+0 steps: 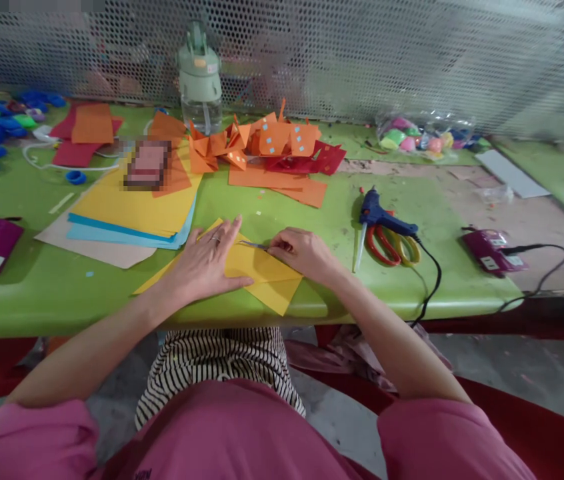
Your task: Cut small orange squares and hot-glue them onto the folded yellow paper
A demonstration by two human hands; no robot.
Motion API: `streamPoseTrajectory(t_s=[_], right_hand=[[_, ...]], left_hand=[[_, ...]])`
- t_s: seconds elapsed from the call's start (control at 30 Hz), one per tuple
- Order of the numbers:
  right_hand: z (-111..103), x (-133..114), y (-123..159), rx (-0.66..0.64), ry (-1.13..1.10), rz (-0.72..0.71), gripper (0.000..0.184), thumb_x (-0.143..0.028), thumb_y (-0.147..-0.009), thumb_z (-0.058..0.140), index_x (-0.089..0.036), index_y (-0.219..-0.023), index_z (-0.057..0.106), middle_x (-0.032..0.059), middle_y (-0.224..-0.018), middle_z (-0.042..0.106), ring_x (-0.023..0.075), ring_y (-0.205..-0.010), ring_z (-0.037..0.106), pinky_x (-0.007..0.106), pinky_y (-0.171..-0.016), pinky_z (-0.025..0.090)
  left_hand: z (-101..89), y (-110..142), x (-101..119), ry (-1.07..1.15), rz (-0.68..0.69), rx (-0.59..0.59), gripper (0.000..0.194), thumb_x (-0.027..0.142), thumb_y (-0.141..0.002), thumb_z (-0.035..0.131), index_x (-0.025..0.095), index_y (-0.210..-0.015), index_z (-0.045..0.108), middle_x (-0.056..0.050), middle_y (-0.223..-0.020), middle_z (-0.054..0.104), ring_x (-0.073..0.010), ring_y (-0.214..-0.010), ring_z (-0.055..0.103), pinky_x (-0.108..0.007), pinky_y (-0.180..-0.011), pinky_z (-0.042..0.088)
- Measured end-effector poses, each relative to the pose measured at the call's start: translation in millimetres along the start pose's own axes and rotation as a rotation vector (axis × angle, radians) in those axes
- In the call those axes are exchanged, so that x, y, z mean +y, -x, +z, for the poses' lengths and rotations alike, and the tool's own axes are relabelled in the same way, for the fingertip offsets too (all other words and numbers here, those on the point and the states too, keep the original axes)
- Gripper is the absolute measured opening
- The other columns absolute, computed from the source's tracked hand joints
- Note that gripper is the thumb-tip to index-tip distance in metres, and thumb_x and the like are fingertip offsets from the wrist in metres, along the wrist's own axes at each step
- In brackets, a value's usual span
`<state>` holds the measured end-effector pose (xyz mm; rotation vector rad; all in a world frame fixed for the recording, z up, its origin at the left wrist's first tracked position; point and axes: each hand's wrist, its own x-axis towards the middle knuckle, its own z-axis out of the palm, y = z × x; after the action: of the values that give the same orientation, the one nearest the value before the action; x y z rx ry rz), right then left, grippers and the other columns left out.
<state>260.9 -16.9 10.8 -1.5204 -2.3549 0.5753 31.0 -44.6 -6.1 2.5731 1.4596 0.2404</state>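
Note:
My left hand lies flat on a folded sheet of yellow paper, fingers stretched out and thumb apart. My right hand is closed in a pinch over the same paper, right of the left hand. Out of its fingertips a slim, dark pointed tool points left, its tip close to the paper near my left fingers. Its kind is too small to tell, and the rest of it is hidden in the hand.
Stacked colored paper lies left, beneath a blurred phone-like object. Folded orange paper pieces and a water bottle stand behind. To the right are a blue glue gun, scissors and a purple power socket with cord.

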Motion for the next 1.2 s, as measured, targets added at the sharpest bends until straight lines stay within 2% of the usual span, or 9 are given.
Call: streamPoseTrajectory(t_s=[0.27, 0.47, 0.63, 0.7, 0.77, 0.83, 0.9, 1.0, 1.2], right_hand=[[-1, 6, -3, 0.011, 0.0, 0.021, 0.009, -0.025, -0.088, 0.065, -0.019, -0.083, 0.069, 0.0031, -0.081, 0.07, 0.0134, -0.069, 0.06, 0.026, -0.065, 0.042], [2, -1, -13, 0.016, 0.004, -0.033, 0.01, -0.022, -0.088, 0.062, -0.019, -0.083, 0.069, 0.0041, -0.084, 0.071, 0.0134, -0.07, 0.06, 0.025, -0.065, 0.042], [2, -2, -15, 0.029, 0.038, 0.021, 0.01, -0.023, -0.088, 0.063, -0.018, -0.081, 0.068, 0.0043, -0.081, 0.07, 0.0146, -0.069, 0.06, 0.026, -0.064, 0.041], [3, -3, -16, 0.017, 0.038, 0.013, 0.01, -0.023, -0.088, 0.063, -0.018, -0.082, 0.068, 0.0045, -0.082, 0.07, 0.0152, -0.071, 0.06, 0.027, -0.065, 0.041], [4, -4, -18, 0.007, 0.039, 0.006, 0.01, -0.024, -0.088, 0.063, -0.018, -0.082, 0.068, 0.0048, -0.082, 0.07, 0.0153, -0.071, 0.06, 0.027, -0.066, 0.04], [4, -5, -19, 0.007, 0.04, 0.009, 0.01, -0.024, -0.088, 0.064, -0.018, -0.082, 0.067, 0.0045, -0.081, 0.069, 0.0148, -0.07, 0.06, 0.026, -0.065, 0.04], [4, -7, -20, 0.009, 0.034, 0.013, 0.01, -0.024, -0.088, 0.064, -0.019, -0.081, 0.067, 0.0035, -0.079, 0.069, 0.0142, -0.069, 0.059, 0.026, -0.064, 0.04], [5, -10, -25, 0.013, 0.034, 0.008, 0.01, -0.024, -0.088, 0.063, -0.019, -0.08, 0.066, 0.0031, -0.078, 0.068, 0.0139, -0.068, 0.059, 0.026, -0.063, 0.039], [7, -11, -34, 0.003, 0.051, 0.019, 0.01, -0.025, -0.088, 0.064, -0.018, -0.08, 0.066, 0.0043, -0.081, 0.068, 0.0146, -0.069, 0.058, 0.026, -0.063, 0.039]], left_hand=[[-0.9, 0, 0, 0.028, -0.01, -0.002, 0.114, 0.068, -0.083, 0.058, 0.01, -0.159, -0.006, -0.028, -0.158, 0.033, -0.0365, -0.149, 0.032, -0.057, -0.116, 0.026], [0.8, 0, 0, 0.019, -0.022, 0.015, 0.117, 0.071, -0.082, 0.058, 0.011, -0.159, -0.007, -0.03, -0.16, 0.027, -0.038, -0.149, 0.031, -0.057, -0.115, 0.027], [-0.8, -1, 1, -0.004, -0.022, -0.004, 0.117, 0.072, -0.081, 0.058, 0.009, -0.159, -0.002, -0.031, -0.161, 0.024, -0.038, -0.149, 0.031, -0.055, -0.115, 0.028], [-2.7, 1, 4, -0.023, -0.031, 0.027, 0.114, 0.072, -0.081, 0.059, 0.009, -0.159, 0.004, -0.03, -0.161, 0.025, -0.0392, -0.148, 0.031, -0.056, -0.116, 0.028], [-4.8, 4, 8, -0.062, -0.056, 0.099, 0.107, 0.071, -0.079, 0.062, 0.01, -0.156, 0.019, -0.028, -0.158, 0.032, -0.0414, -0.145, 0.035, -0.058, -0.115, 0.027], [-6.3, 9, 12, -0.113, -0.068, 0.149, 0.089, 0.07, -0.08, 0.063, 0.012, -0.144, 0.042, -0.026, -0.146, 0.048, -0.0413, -0.133, 0.048, -0.058, -0.112, 0.031], [-6.5, 12, 16, -0.149, -0.052, 0.141, 0.072, 0.07, -0.083, 0.059, 0.012, -0.126, 0.056, -0.023, -0.129, 0.061, -0.0376, -0.118, 0.058, -0.054, -0.106, 0.039], [-4.8, 14, 17, -0.166, -0.033, 0.099, 0.069, 0.071, -0.087, 0.051, 0.009, -0.117, 0.061, -0.023, -0.124, 0.062, -0.0345, -0.11, 0.061, -0.047, -0.099, 0.045], [-4.3, 12, 15, -0.178, -0.044, 0.063, 0.077, 0.073, -0.089, 0.045, 0.011, -0.134, 0.056, -0.02, -0.128, 0.062, -0.033, -0.113, 0.059, -0.045, -0.099, 0.045]])
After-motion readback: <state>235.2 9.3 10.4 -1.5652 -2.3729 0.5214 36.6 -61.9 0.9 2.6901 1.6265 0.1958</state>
